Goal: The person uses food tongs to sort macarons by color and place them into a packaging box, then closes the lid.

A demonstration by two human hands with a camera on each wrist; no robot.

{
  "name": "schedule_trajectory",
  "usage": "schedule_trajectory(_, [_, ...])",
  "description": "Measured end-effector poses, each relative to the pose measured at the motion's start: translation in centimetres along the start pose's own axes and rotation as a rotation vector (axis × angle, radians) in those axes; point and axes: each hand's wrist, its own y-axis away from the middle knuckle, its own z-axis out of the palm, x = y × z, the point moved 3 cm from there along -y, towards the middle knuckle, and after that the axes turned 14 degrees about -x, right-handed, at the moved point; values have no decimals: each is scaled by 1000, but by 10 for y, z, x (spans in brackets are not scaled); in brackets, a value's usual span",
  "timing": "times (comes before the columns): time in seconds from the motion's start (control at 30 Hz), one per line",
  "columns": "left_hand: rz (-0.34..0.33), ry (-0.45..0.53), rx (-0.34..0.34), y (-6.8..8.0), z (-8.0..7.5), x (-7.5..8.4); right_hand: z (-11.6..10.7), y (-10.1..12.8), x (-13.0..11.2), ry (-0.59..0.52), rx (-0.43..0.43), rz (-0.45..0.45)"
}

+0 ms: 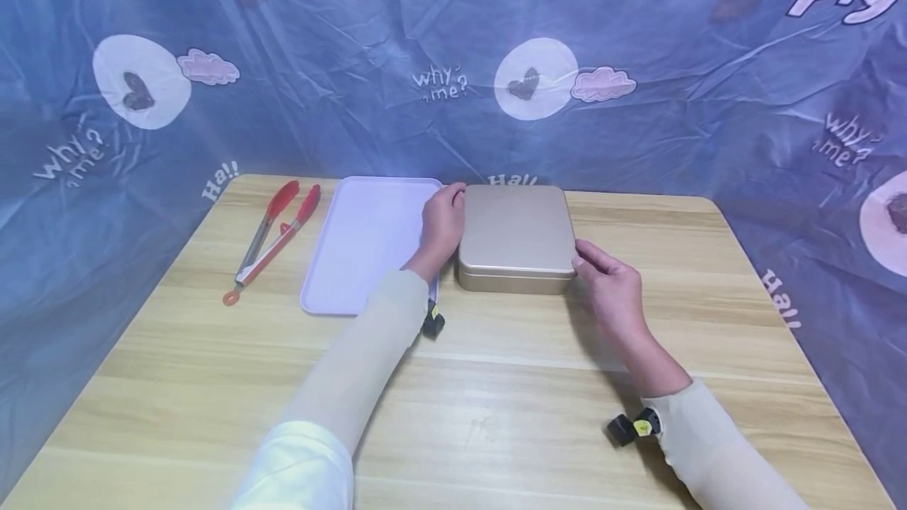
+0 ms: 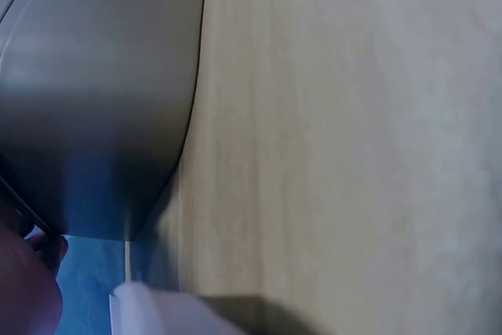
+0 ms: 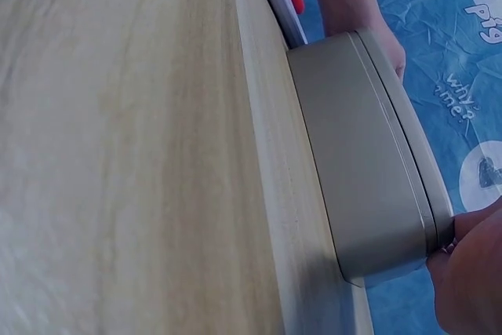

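Both hands on the closed gold tin, middle of the tabletop.

I see my left hand [image 1: 442,227] curled on the left edge of the gold tin [image 1: 516,236] and my right hand [image 1: 611,290] pinching its near right corner at the lid seam (opposite sides, so it stays steady). The tin lies flat, lid up, beside the white tray [image 1: 361,242]; its slightly longer axis runs away from me. Red tongs [image 1: 272,238] lie left.
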Motion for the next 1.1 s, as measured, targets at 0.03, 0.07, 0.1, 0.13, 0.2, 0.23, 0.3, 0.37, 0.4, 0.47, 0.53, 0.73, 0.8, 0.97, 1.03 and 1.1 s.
schedule_trajectory(0.03, [7,-8,0,0,0,0,0,0,0,0,-2,-5])
schedule_trajectory(0.07, [12,-12,1,0,0,1,0,0,1,11,-4,-9])
schedule_trajectory(0.1, [16,-16,3,0,-1,1,0,0,1,25,-7,-10])
schedule_trajectory(0.13, [18,-20,4,0,-1,1,1,-1,2,34,-10,-10])
schedule_trajectory(0.2, [22,-28,4,1,-1,2,1,-1,3,58,-11,-6])
schedule_trajectory(0.23, [27,-35,4,1,-1,2,1,-1,4,69,-11,-3])
schedule_trajectory(0.3, [35,-52,4,1,-2,3,1,0,4,78,-7,-2])
schedule_trajectory(0.37, [42,-67,0,0,-2,4,1,-1,4,79,0,-10])
schedule_trajectory(0.4, [44,-71,-3,0,-2,4,1,-1,4,80,5,-14])
schedule_trajectory(0.47, [47,-77,-9,0,-3,4,1,-1,4,87,11,-21])
schedule_trajectory(0.53, [45,-80,-18,0,-2,4,1,0,4,95,20,-25])
schedule_trajectory(0.73, [44,-101,-34,0,-2,4,2,1,2,130,23,-49])
schedule_trajectory(0.8, [36,-123,-40,-1,-4,5,2,2,1,176,17,-51])
schedule_trajectory(0.97, [-4,-172,-70,3,-12,17,1,-4,-6,352,-13,-70])
schedule_trajectory(1.03, [0,-194,-102,9,-13,26,-1,-12,-10,421,-41,-95])
schedule_trajectory(1.1, [28,-224,-144,17,-9,34,-2,-23,-14,495,-69,-121])
